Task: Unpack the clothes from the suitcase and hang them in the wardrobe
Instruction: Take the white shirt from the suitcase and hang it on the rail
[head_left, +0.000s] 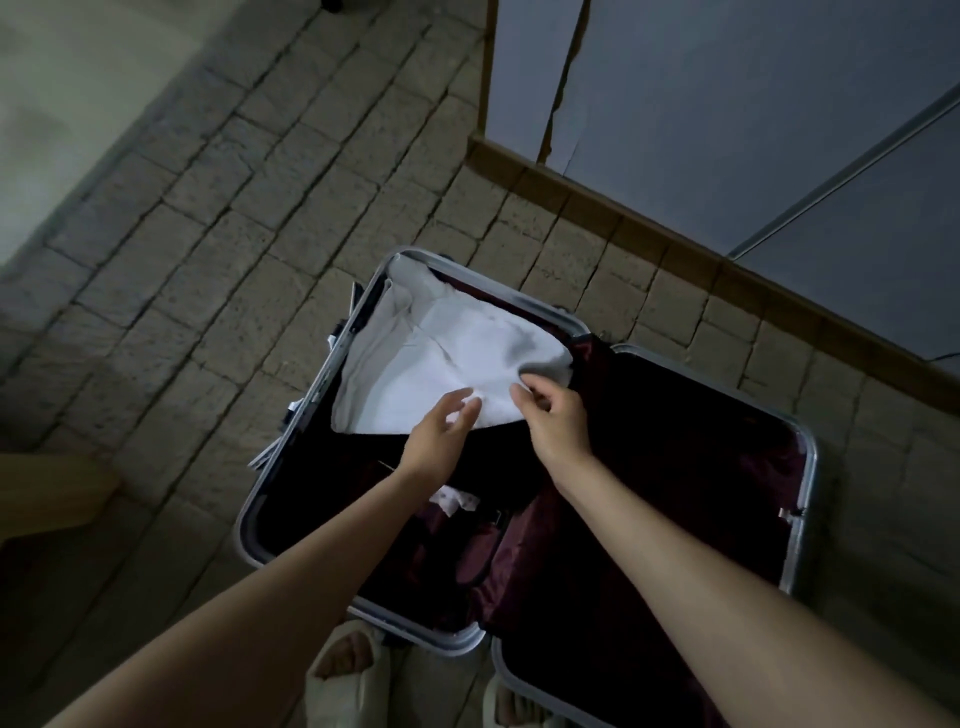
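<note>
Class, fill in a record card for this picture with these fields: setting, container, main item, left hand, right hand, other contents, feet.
setting: stone-tiled floor beside grey wardrobe doors
container: open suitcase, dark red lining
main item: white garment lying in the left half
left hand: fingers extended, touching the garment's near edge
right hand: pinching the garment's edge
other contents: small pale patterned cloth
feet: pale slippers

Bare forearms without sleeves; pale open-toed slippers (345, 670) on both feet.
</note>
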